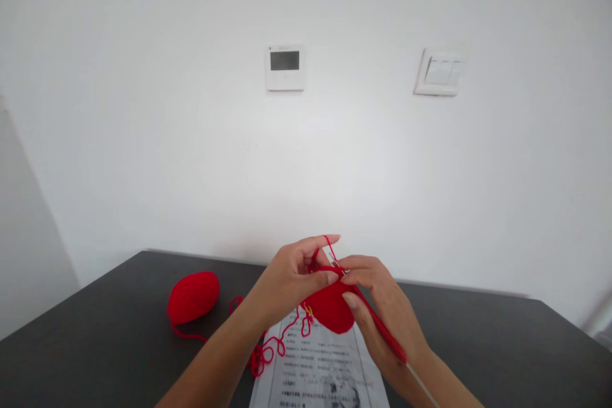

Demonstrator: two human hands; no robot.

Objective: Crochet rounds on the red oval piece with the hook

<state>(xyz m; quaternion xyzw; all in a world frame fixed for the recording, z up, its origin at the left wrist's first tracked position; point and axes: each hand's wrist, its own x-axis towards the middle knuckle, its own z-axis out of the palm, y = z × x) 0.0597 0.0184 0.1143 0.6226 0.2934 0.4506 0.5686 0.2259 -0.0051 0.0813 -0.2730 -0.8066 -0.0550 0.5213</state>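
Observation:
A piece of red knitting (331,309) hangs between my two hands above a printed sheet. My left hand (299,274) pinches its upper edge with the thumb, while the index finger is stretched out with a strand of red yarn looped over it. My right hand (382,299) is closed around a knitting needle (421,385), whose shaft is covered with red stitches and runs down past the wrist. The thin needle tips meet near my fingertips. A small yellow marker (308,313) hangs at the left side of the knitting.
A red ball of yarn (194,297) lies on the dark table (119,319) to the left. Loose yarn (258,360) curls over the printed sheet (320,370). On the white wall behind are a thermostat panel (285,78) and a light switch (440,72).

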